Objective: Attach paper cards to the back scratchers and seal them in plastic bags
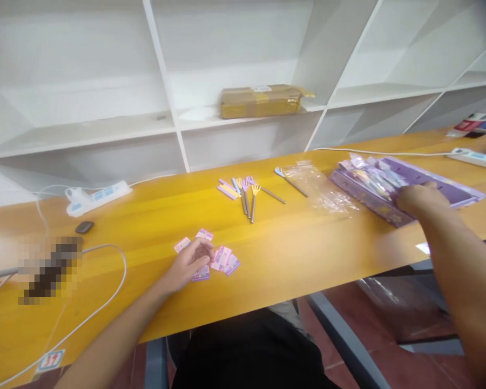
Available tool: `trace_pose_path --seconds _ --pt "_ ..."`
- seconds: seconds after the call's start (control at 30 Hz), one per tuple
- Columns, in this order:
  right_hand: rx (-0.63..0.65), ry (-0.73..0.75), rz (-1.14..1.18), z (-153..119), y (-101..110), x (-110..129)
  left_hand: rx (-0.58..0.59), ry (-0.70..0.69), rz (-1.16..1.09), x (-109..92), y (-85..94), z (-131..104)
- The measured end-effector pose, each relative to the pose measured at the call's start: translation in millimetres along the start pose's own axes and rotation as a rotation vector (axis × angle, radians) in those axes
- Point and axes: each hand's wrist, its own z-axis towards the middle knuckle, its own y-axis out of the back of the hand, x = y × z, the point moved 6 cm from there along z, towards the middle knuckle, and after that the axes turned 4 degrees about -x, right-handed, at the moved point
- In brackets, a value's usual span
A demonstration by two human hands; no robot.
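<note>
My left hand (192, 259) lies over small pink and purple printed cards (222, 258) on the table, fingers loosely curved and thumb apart. Some cards are partly covered by it. Far to the right, my right hand (423, 199) reaches into an open purple box (441, 181), closed beside clear plastic packets (375, 175). Its fingertips are hidden, so what they grip does not show. Several small hand-shaped back scratchers (253, 202) with metal rods and yellow or purple heads lie mid-table. A blue-headed one (294, 182) lies apart, next to clear plastic bags (319, 186).
Pastel strips (229, 189) lie behind the back scratchers. A power strip (99, 197), a small black object (85, 227) and a white cable (123, 270) are at left. A taped brown carton (261, 101) stands on the shelf. Another power strip (478, 158) lies far right.
</note>
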Motion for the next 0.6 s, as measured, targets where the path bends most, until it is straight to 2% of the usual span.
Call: trace_pose_path --seconds 0.07,0.13,0.23,0.33,0.4,0.47,0.53,0.6 --pt "0.077 -0.162 -0.017 -5.0 9.2 8.6 -0.009 0.002 0.012 1.8 1.5 0.8" --pt "0.061 -0.182 0.051 -6.0 27.8 31.6 -0.019 0.0 0.023 2.2 2.5 1.1" --pt "-0.064 0.013 0.196 -5.8 59.0 87.9 -0.012 0.003 0.044 0.7 1.6 0.5" --pt "-0.128 0.23 0.318 -16.9 75.1 156.3 -0.007 0.004 0.063 -2.1 1.4 -0.1" --pt "-0.121 0.348 0.392 -31.9 72.5 204.0 -0.014 0.003 0.077 -3.1 3.2 -0.1" --pt "-0.098 0.405 0.427 -50.7 58.4 245.9 -0.024 0.005 0.093 -2.4 6.1 0.1" --pt "-0.087 0.41 0.445 -70.2 36.8 277.4 -0.031 0.016 0.106 -0.3 8.9 0.2" --pt "-0.079 0.377 0.451 -87.5 13.1 297.1 -0.052 0.022 0.127 1.9 12.0 -0.1"
